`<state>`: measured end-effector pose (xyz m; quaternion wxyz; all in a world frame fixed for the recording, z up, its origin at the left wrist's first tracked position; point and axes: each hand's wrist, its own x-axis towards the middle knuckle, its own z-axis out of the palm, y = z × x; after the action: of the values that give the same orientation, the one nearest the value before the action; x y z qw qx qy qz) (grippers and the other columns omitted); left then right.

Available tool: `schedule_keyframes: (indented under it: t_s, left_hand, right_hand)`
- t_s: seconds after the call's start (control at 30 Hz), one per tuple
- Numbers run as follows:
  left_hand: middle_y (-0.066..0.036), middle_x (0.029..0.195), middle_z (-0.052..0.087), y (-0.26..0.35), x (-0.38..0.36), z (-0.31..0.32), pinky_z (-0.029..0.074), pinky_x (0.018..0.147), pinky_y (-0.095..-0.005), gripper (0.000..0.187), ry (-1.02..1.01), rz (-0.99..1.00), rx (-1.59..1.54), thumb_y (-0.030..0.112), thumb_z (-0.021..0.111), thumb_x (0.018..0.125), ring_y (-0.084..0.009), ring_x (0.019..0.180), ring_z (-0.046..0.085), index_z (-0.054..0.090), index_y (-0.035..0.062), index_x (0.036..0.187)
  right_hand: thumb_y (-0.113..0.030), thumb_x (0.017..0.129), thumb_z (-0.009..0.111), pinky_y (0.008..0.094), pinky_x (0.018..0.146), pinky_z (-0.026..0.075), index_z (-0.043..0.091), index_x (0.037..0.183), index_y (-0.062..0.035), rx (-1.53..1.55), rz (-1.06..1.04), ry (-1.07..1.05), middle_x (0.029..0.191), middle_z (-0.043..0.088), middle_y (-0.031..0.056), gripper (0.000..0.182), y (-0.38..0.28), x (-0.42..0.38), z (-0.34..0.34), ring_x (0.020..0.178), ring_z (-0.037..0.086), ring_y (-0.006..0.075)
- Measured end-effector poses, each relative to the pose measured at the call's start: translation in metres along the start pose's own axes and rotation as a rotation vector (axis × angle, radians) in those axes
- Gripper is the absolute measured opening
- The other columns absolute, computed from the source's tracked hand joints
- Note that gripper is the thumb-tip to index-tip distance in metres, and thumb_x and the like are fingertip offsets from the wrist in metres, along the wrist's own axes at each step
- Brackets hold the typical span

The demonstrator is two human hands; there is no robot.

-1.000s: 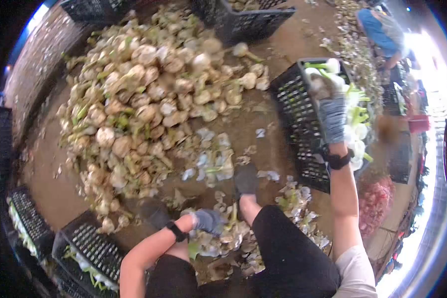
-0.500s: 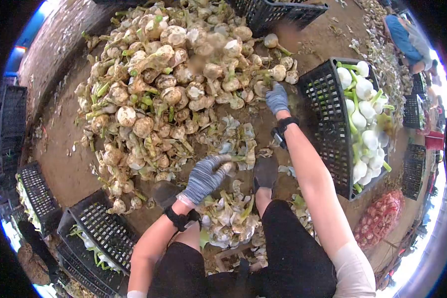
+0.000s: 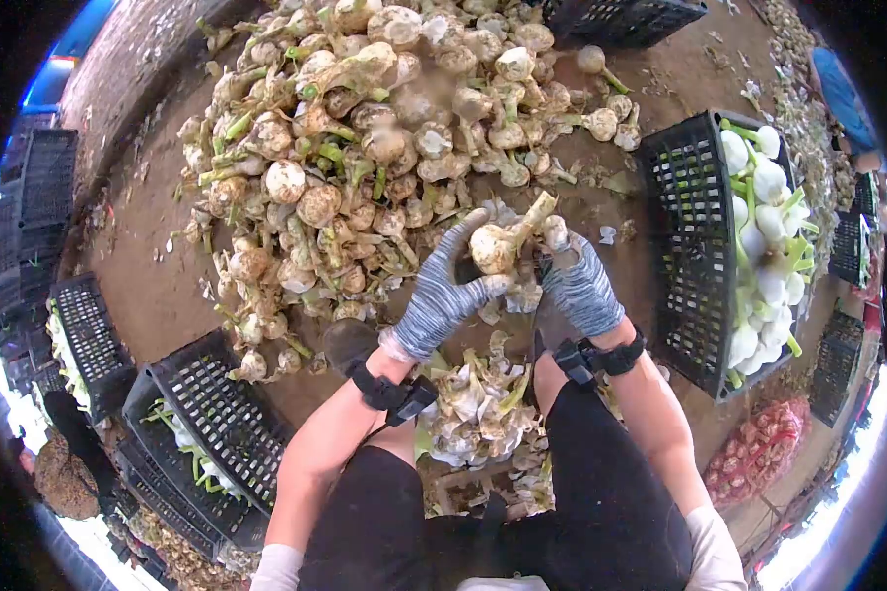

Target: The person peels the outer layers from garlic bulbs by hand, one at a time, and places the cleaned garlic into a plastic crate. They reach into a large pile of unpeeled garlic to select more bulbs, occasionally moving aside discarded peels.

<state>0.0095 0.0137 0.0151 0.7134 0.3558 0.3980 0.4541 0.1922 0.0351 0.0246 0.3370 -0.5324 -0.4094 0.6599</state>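
My left hand [image 3: 439, 295], in a grey striped glove, curves round the left side of a garlic bulb [image 3: 493, 250], its thumb beneath and fingertips above. The bulb is dirty, with a short stem [image 3: 534, 213] pointing up and right. My right hand [image 3: 583, 288], gloved too, has its fingers closed at the stem's right side; what they grip is partly hidden. Behind and to the left spreads a large pile of soiled garlic [image 3: 318, 205]. Peeled skins [image 3: 473, 404] lie heaped between my legs.
A black crate [image 3: 685, 266] full of clean white garlic stands at the right, with a red mesh sack [image 3: 759, 449] below it. More black crates [image 3: 222, 414] stand at the lower left, another [image 3: 621, 18] at the top. A person in blue [image 3: 842, 98] is at the upper right.
My right hand has come back from the pile's right edge to the middle. A garlic bulb is now between my two hands. The view has shifted slightly.
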Motion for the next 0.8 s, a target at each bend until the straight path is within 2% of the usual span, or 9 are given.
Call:
schedule_keyframes:
  t_s: [0.07,0.13,0.37,0.47,0.53,0.57,0.6,0.67,0.8]
  left_hand:
    - [-0.009,0.130,0.044,-0.008,-0.002,0.000,0.037,0.100,-0.0329,0.080,0.011,0.071,0.061,0.016,0.079,0.069,-0.0191,0.119,0.043,0.034,0.0033,0.134]
    - [-0.008,0.129,0.045,-0.008,-0.005,0.004,0.037,0.100,-0.0333,0.076,0.012,0.180,0.166,0.012,0.077,0.070,-0.0182,0.117,0.044,0.036,0.0038,0.133]
    - [-0.009,0.127,0.047,-0.007,-0.007,0.006,0.038,0.099,-0.0331,0.076,0.021,0.047,-0.013,0.012,0.078,0.069,-0.0176,0.116,0.046,0.037,0.0029,0.133]
    - [-0.010,0.126,0.048,-0.004,-0.008,-0.001,0.042,0.095,-0.0320,0.068,-0.006,0.007,0.124,0.015,0.073,0.075,-0.0180,0.113,0.048,0.038,0.0026,0.131]
    - [-0.010,0.110,0.059,-0.002,-0.012,-0.006,0.050,0.082,-0.0303,0.057,-0.028,-0.209,-0.315,0.036,0.063,0.083,-0.0186,0.098,0.058,0.045,0.0028,0.125]
    - [-0.010,0.110,0.059,0.000,-0.011,-0.009,0.050,0.082,-0.0303,0.057,-0.026,-0.206,-0.315,0.036,0.063,0.083,-0.0186,0.098,0.058,0.045,0.0028,0.125]
    - [-0.010,0.099,0.062,0.004,-0.008,-0.012,0.052,0.071,-0.0300,0.053,-0.159,-0.286,-0.533,0.043,0.057,0.085,-0.0197,0.085,0.061,0.049,0.0031,0.120]
    - [-0.011,0.073,0.064,-0.008,-0.003,-0.013,0.050,0.042,-0.0291,0.051,0.091,-0.573,-0.636,0.052,0.044,0.089,-0.0208,0.049,0.060,0.058,0.0044,0.102]
    - [-0.011,0.072,0.064,0.008,0.000,-0.015,0.049,0.042,-0.0279,0.052,0.064,-0.788,-0.561,0.054,0.042,0.089,-0.0197,0.050,0.060,0.062,0.0064,0.095]
  right_hand:
    - [-0.034,0.088,0.058,0.0247,0.082,0.043,0.058,0.106,-0.0018,-0.103,-0.073,-0.016,0.095,0.061,0.0014,0.037,0.000,0.000,0.004,0.088,0.053,0.0103]
    - [-0.028,0.085,0.063,0.0231,0.079,0.044,0.057,0.108,-0.0031,0.131,0.019,0.009,0.094,0.061,0.0015,0.034,-0.002,0.000,0.014,0.085,0.054,0.0085]
    - [-0.021,0.082,0.066,0.0245,0.071,0.048,0.058,0.105,-0.0010,0.046,-0.011,0.003,0.087,0.062,0.0010,0.032,-0.006,-0.003,0.003,0.079,0.057,0.0092]
    - [-0.019,0.083,0.062,0.0218,0.058,0.048,0.057,0.106,0.0022,-0.003,0.054,-0.063,0.083,0.063,0.0041,0.032,-0.014,-0.009,-0.002,0.066,0.058,0.0067]
    - [-0.019,0.082,0.061,0.0217,0.058,0.048,0.057,0.106,0.0027,-0.050,-0.004,-0.077,0.083,0.062,0.0041,0.032,-0.009,-0.010,-0.003,0.066,0.057,0.0066]
    - [-0.018,0.082,0.061,0.0216,0.057,0.048,0.057,0.105,0.0032,-0.098,-0.063,-0.087,0.083,0.062,0.0040,0.031,-0.008,-0.011,-0.004,0.065,0.057,0.0066]
    - [-0.013,0.082,0.059,0.0243,0.066,0.049,0.058,0.104,0.0016,0.017,0.114,-0.097,0.086,0.062,0.0038,0.026,-0.012,-0.016,-0.005,0.073,0.057,0.0087]
    - [-0.011,0.081,0.058,0.0254,0.070,0.049,0.059,0.103,0.0006,-0.138,0.026,-0.120,0.088,0.063,0.0040,0.025,-0.004,-0.016,-0.001,0.078,0.057,0.0098]
    - [-0.004,0.080,0.052,0.0273,0.079,0.047,0.060,0.103,-0.0011,-0.249,-0.122,-0.155,0.091,0.063,0.0058,0.025,0.004,-0.024,0.008,0.085,0.057,0.0119]
